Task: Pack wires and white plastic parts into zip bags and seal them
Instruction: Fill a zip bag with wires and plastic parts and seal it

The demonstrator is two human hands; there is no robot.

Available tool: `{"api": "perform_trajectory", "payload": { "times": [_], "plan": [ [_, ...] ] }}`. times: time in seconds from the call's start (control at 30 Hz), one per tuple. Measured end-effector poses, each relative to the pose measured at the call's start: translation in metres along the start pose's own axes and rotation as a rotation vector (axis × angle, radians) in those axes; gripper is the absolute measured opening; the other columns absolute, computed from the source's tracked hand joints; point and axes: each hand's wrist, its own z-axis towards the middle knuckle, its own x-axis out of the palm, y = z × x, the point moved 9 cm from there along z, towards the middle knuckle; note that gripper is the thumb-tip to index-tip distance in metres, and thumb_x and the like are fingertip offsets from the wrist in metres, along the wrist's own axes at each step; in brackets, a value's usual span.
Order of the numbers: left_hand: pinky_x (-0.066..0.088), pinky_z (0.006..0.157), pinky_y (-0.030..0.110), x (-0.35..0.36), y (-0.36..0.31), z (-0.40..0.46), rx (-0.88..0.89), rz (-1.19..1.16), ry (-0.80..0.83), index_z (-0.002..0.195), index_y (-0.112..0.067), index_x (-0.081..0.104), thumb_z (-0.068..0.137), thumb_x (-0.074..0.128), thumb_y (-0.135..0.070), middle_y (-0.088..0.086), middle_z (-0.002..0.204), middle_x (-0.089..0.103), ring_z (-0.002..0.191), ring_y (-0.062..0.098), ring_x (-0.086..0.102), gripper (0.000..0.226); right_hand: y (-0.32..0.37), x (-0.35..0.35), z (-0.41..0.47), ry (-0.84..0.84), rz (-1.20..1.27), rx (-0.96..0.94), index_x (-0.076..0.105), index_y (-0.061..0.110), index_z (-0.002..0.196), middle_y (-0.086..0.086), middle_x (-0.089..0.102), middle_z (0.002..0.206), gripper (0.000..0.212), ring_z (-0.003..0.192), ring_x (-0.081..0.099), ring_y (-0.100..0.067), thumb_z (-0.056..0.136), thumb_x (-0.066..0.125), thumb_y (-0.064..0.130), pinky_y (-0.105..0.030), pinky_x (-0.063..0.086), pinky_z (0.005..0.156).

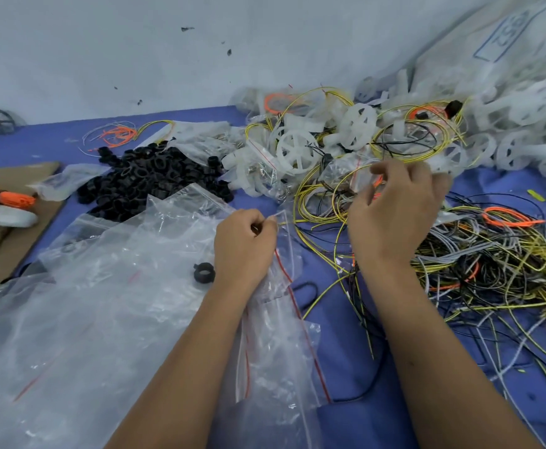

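Left hand (245, 241): fingers curled, pinching the top edge of a clear zip bag (284, 286) with a red seal line; the bag lies on the blue table (339, 335). Right hand (394, 209): fingers curled over looped yellow wires (326, 202); whether they actually grip a wire is unclear. White plastic wheels (297, 150) lie beyond; black rings (155, 176) are heaped to the left.

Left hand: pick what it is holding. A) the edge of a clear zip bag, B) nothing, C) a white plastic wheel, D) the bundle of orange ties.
A: the left hand pinches the top edge of a clear zip bag with a red seal line.
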Motion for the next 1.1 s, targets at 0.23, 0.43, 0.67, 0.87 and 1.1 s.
{"api": "perform_trajectory", "payload": {
  "times": [0.23, 0.43, 0.67, 0.87, 1.1],
  "plan": [
    [0.031, 0.057, 0.026, 0.002, 0.004, 0.0, -0.004, -0.01, 0.007, 0.058, -0.018, 0.04, 0.093, 0.066, -0.021, -0.005, 0.055, 0.04, 0.056, 0.01, 0.04, 0.044, -0.034, 0.023, 0.005, 0.216, -0.171, 0.177, 0.054, 0.019, 0.135, -0.014, 0.053, 0.134, 0.046, 0.129, 0.036, -0.039, 0.094, 0.063, 0.04, -0.052, 0.033, 0.1],
    [0.032, 0.055, 0.02, 0.002, 0.006, -0.001, -0.005, -0.04, 0.009, 0.058, -0.015, 0.043, 0.093, 0.067, -0.021, -0.006, 0.052, 0.04, 0.054, 0.009, 0.038, 0.043, -0.046, 0.021, 0.011, 0.181, -0.106, 0.238, 0.066, 0.018, 0.118, -0.009, 0.068, 0.116, 0.04, 0.119, 0.05, -0.036, 0.092, 0.063, 0.049, -0.049, 0.04, 0.097],
    [0.032, 0.054, 0.021, 0.004, 0.008, -0.001, -0.015, -0.05, 0.021, 0.059, -0.012, 0.044, 0.093, 0.066, -0.022, -0.006, 0.052, 0.04, 0.053, 0.009, 0.038, 0.041, -0.042, 0.026, 0.013, 0.217, 0.094, 0.201, 0.074, 0.021, 0.087, 0.0, 0.071, 0.083, 0.02, 0.092, 0.064, -0.031, 0.089, 0.065, 0.038, -0.038, 0.052, 0.081],
    [0.045, 0.066, 0.027, -0.002, -0.006, -0.003, 0.018, -0.136, -0.025, 0.074, -0.022, 0.057, 0.091, 0.069, -0.027, -0.007, 0.072, 0.061, 0.07, 0.01, 0.057, 0.022, -0.007, 0.045, 0.002, 0.478, 0.587, 0.118, 0.074, 0.017, 0.074, 0.011, 0.062, 0.057, 0.016, 0.054, 0.053, 0.001, 0.087, 0.074, 0.026, -0.015, 0.041, 0.059],
    [0.044, 0.065, 0.028, 0.009, -0.006, -0.004, 0.066, -0.1, 0.04, 0.085, -0.026, 0.061, 0.084, 0.078, -0.039, -0.009, 0.085, 0.063, 0.068, 0.007, 0.052, 0.021, 0.005, 0.056, -0.009, 0.637, 0.855, 0.209, 0.075, 0.018, 0.083, 0.004, 0.067, 0.059, 0.017, 0.055, 0.06, -0.008, 0.092, 0.073, 0.032, -0.018, 0.046, 0.056]
  ]
}}
